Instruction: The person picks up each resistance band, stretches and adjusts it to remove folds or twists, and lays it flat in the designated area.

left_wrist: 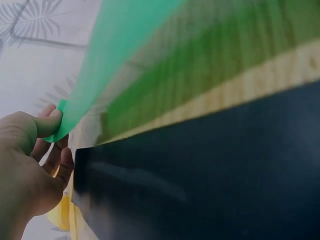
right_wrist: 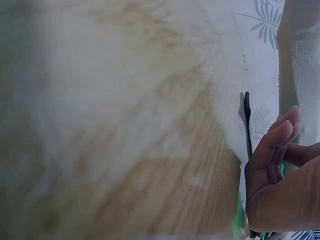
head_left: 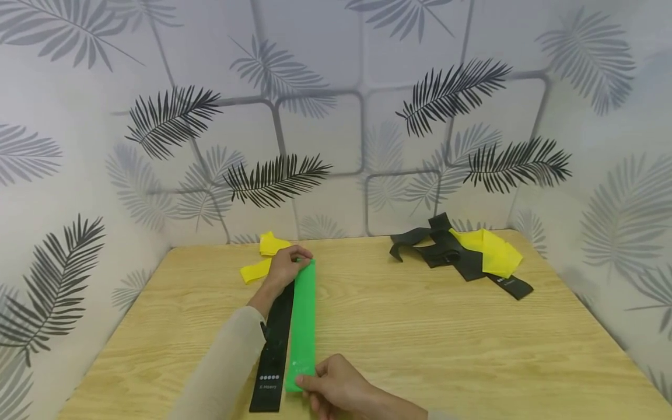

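Observation:
A green resistance band (head_left: 303,315) is stretched out lengthwise above the table, held at both ends. My left hand (head_left: 285,268) pinches its far end between thumb and fingers, which the left wrist view shows closely. At the near end, my right hand (head_left: 343,386) grips the band with the thumb on top; in the right wrist view most of the band is hidden behind that hand. Just left of the green band, a black resistance band (head_left: 272,356) lies flat and straight, with white dots and "X-Heavy" printed near its close end. My left forearm partly covers it.
Yellow bands (head_left: 257,271) lie beyond my left hand at the table's back. To the back right, black bands (head_left: 467,265) lie in a loose heap with a yellow band (head_left: 501,255) over them. A leaf-patterned wall covering (head_left: 325,204) stands behind the wooden table (head_left: 420,338).

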`<move>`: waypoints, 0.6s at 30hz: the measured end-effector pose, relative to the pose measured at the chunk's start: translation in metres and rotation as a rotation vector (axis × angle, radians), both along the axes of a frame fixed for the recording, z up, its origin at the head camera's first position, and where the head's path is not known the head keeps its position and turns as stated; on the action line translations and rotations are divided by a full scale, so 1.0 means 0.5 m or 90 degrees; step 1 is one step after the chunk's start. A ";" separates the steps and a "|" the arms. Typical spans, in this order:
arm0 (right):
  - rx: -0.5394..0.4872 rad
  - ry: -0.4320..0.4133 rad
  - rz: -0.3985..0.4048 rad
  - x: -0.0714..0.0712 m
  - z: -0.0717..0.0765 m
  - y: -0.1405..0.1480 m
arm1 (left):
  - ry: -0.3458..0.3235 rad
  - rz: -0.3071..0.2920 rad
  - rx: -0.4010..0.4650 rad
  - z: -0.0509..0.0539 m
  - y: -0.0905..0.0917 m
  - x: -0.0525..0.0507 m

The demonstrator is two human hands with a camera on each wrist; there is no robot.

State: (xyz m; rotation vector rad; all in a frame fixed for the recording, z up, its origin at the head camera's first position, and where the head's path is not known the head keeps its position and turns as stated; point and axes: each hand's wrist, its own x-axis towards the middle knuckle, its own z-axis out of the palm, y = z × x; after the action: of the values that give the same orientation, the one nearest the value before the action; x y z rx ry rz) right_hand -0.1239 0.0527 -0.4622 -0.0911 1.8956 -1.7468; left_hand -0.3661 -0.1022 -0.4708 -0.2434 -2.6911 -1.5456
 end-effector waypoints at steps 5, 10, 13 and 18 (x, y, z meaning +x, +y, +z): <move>-0.019 -0.024 0.017 -0.001 -0.005 -0.001 | 0.016 -0.016 -0.026 -0.018 0.001 -0.002; -0.030 -0.037 0.027 0.001 -0.010 -0.001 | 0.033 -0.036 -0.051 -0.025 0.001 0.000; -0.031 -0.040 0.037 -0.001 -0.010 0.000 | 0.034 -0.040 -0.060 -0.030 -0.003 0.000; -0.025 -0.043 0.053 -0.007 -0.009 0.003 | 0.020 -0.055 -0.044 -0.033 -0.006 -0.007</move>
State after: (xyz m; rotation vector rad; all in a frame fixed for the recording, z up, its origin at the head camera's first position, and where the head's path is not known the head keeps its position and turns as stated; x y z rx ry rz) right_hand -0.1275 0.0542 -0.4669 -0.1228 1.7856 -1.7097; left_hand -0.3694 -0.1052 -0.4874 -0.3880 -2.7484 -1.4574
